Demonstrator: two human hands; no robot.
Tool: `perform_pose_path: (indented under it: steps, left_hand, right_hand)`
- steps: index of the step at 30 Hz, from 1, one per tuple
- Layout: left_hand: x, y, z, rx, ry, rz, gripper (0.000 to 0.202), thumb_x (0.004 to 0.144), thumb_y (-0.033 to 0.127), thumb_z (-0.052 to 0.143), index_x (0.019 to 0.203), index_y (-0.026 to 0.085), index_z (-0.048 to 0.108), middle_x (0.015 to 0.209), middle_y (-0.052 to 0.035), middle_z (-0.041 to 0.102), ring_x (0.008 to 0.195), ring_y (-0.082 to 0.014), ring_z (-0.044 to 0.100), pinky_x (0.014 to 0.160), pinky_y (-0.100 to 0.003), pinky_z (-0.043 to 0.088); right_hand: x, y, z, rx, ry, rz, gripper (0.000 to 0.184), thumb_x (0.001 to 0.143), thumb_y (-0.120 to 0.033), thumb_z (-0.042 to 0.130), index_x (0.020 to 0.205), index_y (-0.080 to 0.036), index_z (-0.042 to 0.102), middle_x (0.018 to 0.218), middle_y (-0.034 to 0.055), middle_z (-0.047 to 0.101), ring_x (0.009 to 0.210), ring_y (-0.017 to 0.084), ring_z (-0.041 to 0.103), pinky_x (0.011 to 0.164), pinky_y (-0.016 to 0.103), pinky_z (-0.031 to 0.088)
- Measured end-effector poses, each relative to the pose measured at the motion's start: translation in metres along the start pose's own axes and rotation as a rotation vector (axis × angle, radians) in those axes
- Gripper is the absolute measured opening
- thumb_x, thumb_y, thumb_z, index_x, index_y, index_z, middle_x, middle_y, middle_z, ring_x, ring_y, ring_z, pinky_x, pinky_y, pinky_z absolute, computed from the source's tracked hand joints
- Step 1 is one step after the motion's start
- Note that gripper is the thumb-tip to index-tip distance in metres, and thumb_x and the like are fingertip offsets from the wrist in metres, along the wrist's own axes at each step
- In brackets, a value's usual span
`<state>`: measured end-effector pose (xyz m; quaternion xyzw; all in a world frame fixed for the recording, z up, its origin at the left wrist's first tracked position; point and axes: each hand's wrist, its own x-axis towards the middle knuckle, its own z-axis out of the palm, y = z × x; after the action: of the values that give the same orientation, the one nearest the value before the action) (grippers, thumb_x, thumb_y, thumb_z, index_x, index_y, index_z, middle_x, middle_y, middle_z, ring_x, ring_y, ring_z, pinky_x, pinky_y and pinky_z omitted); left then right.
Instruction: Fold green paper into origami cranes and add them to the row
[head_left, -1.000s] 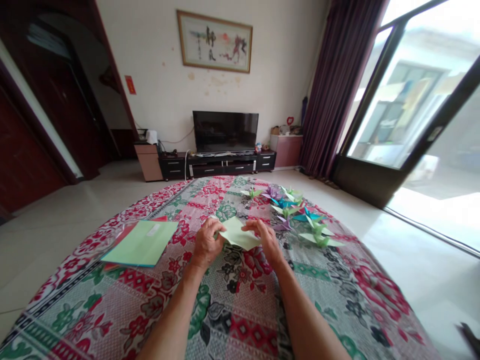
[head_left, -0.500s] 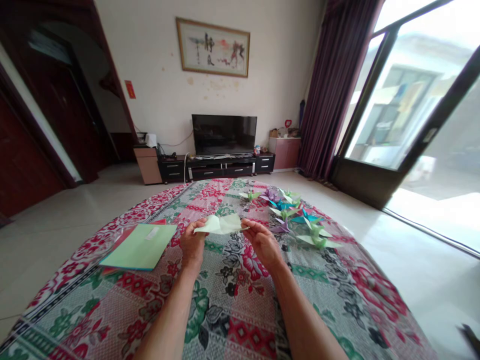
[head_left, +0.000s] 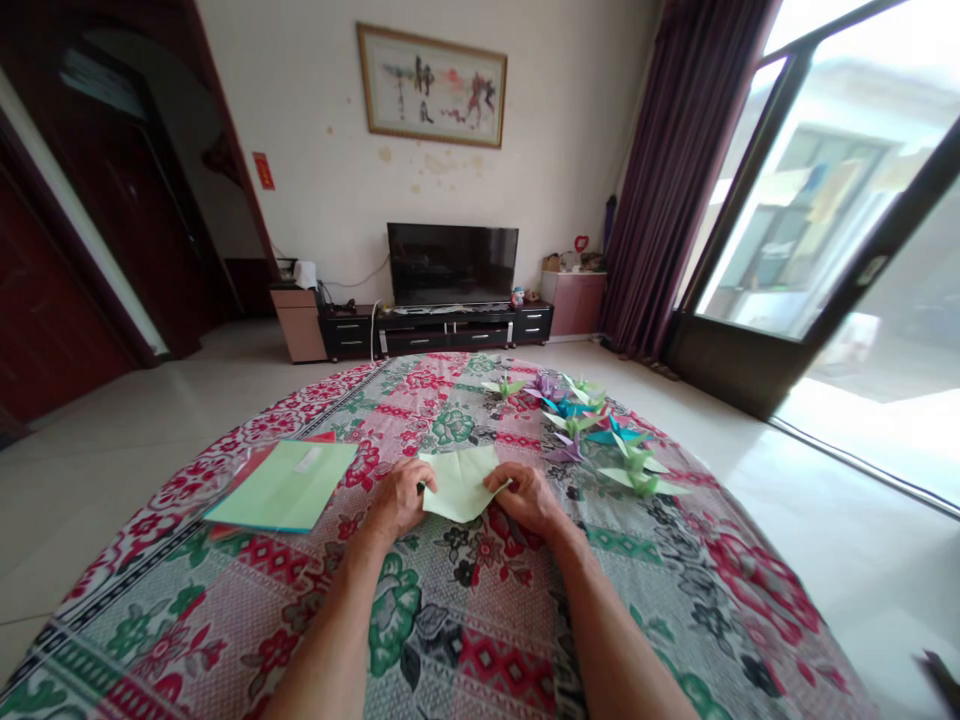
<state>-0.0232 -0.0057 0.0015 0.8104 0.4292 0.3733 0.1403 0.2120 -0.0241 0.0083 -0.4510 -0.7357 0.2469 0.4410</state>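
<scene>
A pale green folded paper (head_left: 459, 482) lies on the flowered tablecloth (head_left: 465, 620) in front of me. My left hand (head_left: 397, 499) pinches its left edge with curled fingers. On the other side my right hand (head_left: 527, 495) grips the right edge, thumb on top. A stack of coloured paper sheets (head_left: 283, 484), light green on top, lies to the left of my left hand. Several folded paper cranes (head_left: 589, 425) in green, purple and teal stand to the right, beyond my right hand.
The round table stands in a living room with a tiled floor (head_left: 112, 440). A television (head_left: 452, 263) on a low dark cabinet (head_left: 442, 328) is against the far wall. Dark curtains (head_left: 675, 180) and a glass sliding door (head_left: 840, 230) are at the right.
Half a second ago both hands held the paper raised above the cloth. Now it has come down onto the table, closer to me, still held at both edges.
</scene>
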Motion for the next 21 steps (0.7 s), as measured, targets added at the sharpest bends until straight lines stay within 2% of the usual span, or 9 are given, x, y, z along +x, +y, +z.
perform_pose_path:
  steps: [5,7,9,13,17,21]
  left_hand:
    - [-0.001,0.001,-0.003,0.021,-0.073,-0.057,0.007,0.064,0.015,0.059,0.068,0.019,0.063,0.093,-0.0061,0.065,0.093,-0.0192,0.058,0.088,-0.030,0.043]
    - [0.000,0.002,-0.004,0.002,-0.103,-0.147,0.010,0.068,0.022,0.058,0.075,0.019,0.065,0.094,-0.0052,0.065,0.091,-0.0176,0.058,0.083,-0.027,0.044]
    - [0.003,0.002,-0.003,0.038,-0.096,-0.249,0.016,0.075,0.029,0.053,0.075,0.018,0.065,0.086,-0.0049,0.065,0.082,-0.0160,0.059,0.076,-0.025,0.044]
    - [0.007,0.004,0.008,0.304,0.038,-0.343,0.033,0.081,0.035,0.047,0.056,0.016,0.057,0.067,-0.0047,0.060,0.067,-0.0144,0.055,0.066,-0.025,0.039]
    - [0.007,0.007,0.022,0.516,0.171,-0.338,0.031,0.081,0.033,0.046,0.058,0.016,0.059,0.068,-0.0075,0.060,0.071,-0.0178,0.055,0.068,-0.028,0.038]
    - [0.004,0.007,0.028,0.615,0.246,-0.291,0.025,0.080,0.031,0.048,0.064,0.016,0.060,0.073,-0.0095,0.060,0.077,-0.0216,0.055,0.076,-0.032,0.040]
  right_hand:
    - [0.001,-0.001,0.001,-0.213,0.018,0.089,0.017,0.070,-0.017,0.047,0.062,-0.016,0.062,0.058,-0.0008,0.061,0.057,0.012,0.053,0.054,0.020,0.035]
    - [0.002,0.000,0.005,-0.310,0.068,0.134,0.022,0.075,-0.024,0.046,0.060,-0.016,0.060,0.052,-0.0019,0.054,0.051,0.011,0.048,0.049,0.020,0.028]
    - [0.005,0.002,0.009,-0.395,0.125,0.168,0.026,0.080,-0.031,0.044,0.062,-0.017,0.058,0.051,-0.0021,0.051,0.049,0.010,0.044,0.049,0.021,0.025]
    - [0.011,0.003,0.017,-0.510,0.186,0.223,0.024,0.083,-0.035,0.045,0.074,-0.019,0.061,0.058,-0.0007,0.056,0.052,0.012,0.045,0.053,0.023,0.025]
    - [0.016,0.003,0.021,-0.580,0.193,0.258,0.022,0.083,-0.035,0.046,0.090,-0.021,0.062,0.074,0.0025,0.063,0.066,0.015,0.053,0.060,0.024,0.030]
    - [0.021,0.004,0.021,-0.658,0.167,0.235,0.024,0.082,-0.035,0.050,0.096,-0.019,0.062,0.094,0.0082,0.061,0.086,0.019,0.054,0.073,0.025,0.035]
